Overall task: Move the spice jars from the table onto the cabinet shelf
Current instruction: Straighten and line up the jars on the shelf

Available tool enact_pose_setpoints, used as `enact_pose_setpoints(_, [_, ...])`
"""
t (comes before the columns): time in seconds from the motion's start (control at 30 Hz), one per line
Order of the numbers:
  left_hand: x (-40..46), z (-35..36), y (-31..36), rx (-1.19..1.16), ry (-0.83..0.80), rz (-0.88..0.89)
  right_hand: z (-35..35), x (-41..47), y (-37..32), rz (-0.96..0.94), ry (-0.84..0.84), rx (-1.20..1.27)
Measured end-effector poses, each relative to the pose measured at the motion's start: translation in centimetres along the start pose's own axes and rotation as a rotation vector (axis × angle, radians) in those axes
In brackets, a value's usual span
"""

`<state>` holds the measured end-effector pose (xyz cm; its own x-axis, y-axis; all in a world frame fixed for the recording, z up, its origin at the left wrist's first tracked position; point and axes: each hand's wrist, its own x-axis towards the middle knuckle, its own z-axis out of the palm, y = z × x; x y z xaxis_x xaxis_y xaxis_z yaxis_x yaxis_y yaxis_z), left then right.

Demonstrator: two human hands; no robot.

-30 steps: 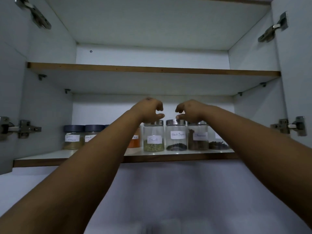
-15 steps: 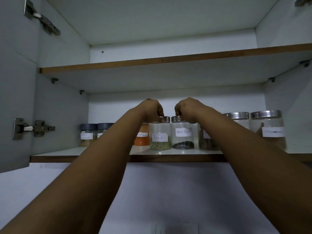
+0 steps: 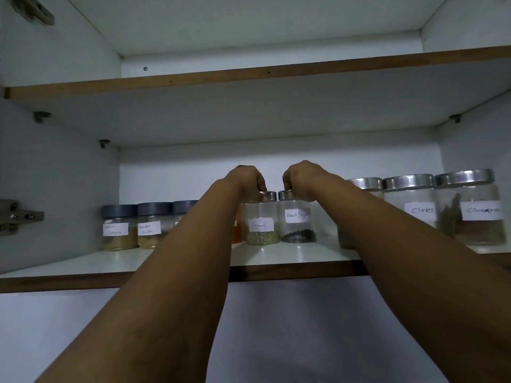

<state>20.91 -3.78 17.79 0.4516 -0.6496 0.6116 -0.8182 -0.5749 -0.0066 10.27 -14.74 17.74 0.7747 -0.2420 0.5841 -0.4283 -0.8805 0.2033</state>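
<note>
Lower white cabinet shelf with brown edge (image 3: 290, 268), left to right.

Three grey-lidded glass jars of tan powder (image 3: 119, 227); orange-filled jar (image 3: 237, 233) mostly hidden behind forearm.

Left hand (image 3: 244, 179): grip curled on steel lid of clear "Fennel" jar (image 3: 261, 225), standing mid-shelf.

Right hand (image 3: 300, 176): grip curled on lid of "Black Pepper" jar (image 3: 297, 221), touching Fennel.

Three larger steel-lidded jars: one part-hidden, "Cloves" (image 3: 412, 203), "Cinnamon" (image 3: 470, 208).

Count: nine jars, two hands.

Risk: lid-only hold may slip; jars knock together; forearm may sweep neighbours off edge.

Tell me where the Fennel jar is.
In the head view, the Fennel jar stands mid-shelf, gripped by the left hand, immediately left of the Black Pepper jar.
</note>
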Motion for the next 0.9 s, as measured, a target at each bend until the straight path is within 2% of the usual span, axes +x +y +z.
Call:
enact_pose_setpoints(0.27, [2.2, 1.1, -1.9, -0.044, -0.029, 0.003, 1.5, 3.1, -1.1, 0.011, -0.058, -0.135])
enact_pose_setpoints(0.43, [2.4, 2.1, -3.0, -0.145, 0.027, 0.006, 1.6, 3.7, -1.0, -0.047, -0.115, -0.224])
enact_pose_setpoints(0.53, [2.3, 2.5, -3.0, -0.11, 0.047, 0.023, 2.3, 3.9, -0.7, -0.048, -0.07, -0.202])
enact_pose_setpoints(0.7, [2.1, 3.0, -3.5, -0.134, 0.089, 0.033, 4.6, 4.1, -0.2, -0.01, 0.012, -0.002])
enact_pose_setpoints(0.8, [1.8, 3.3, -3.8, -0.155, 0.101, 0.039, 5.2, 4.0, 0.0, -0.03, 0.013, -0.014])
enact_pose_setpoints(0.9, [1.5, 3.4, -4.1, -0.219, 0.12, 0.039, 5.3, 4.0, -0.2, 0.065, 0.01, 0.024])
